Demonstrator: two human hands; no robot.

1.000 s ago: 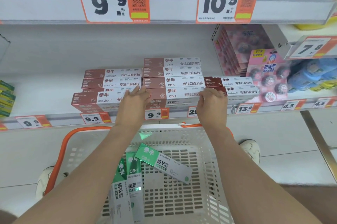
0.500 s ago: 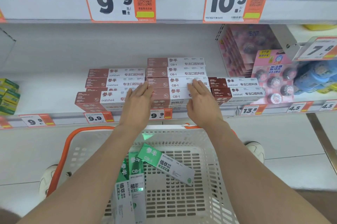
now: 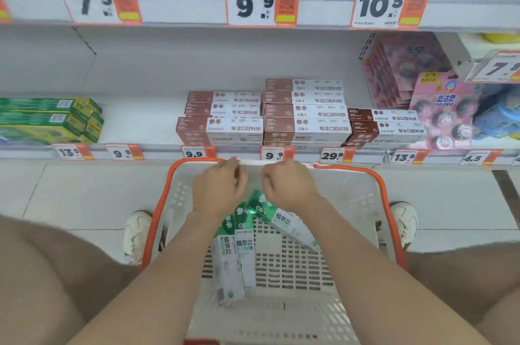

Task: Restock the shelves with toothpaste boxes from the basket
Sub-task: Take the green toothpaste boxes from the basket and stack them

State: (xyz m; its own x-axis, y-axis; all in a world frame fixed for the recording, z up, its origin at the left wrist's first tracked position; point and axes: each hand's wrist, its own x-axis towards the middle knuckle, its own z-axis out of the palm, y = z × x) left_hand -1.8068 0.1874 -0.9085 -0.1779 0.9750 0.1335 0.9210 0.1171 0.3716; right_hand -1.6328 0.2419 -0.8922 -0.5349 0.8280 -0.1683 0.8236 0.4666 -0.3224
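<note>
A white plastic basket [image 3: 363, 204] with slotted walls and a smooth orange rim sits below the white metal shelf [image 3: 140, 122]. In it lie three long green-and-white cardboard toothpaste boxes [image 3: 233, 260], two lengthwise side by side and one slanted across the perforated floor. The left hand [image 3: 218, 190] hangs above them, fingers loosely curled and apparently empty. The right hand [image 3: 287, 185] covers the slanted box's upper end, and I cannot tell whether it grips it. Flat brown-and-white toothpaste cartons [image 3: 306, 114] stand stacked in neat rows on the shelf.
</note>
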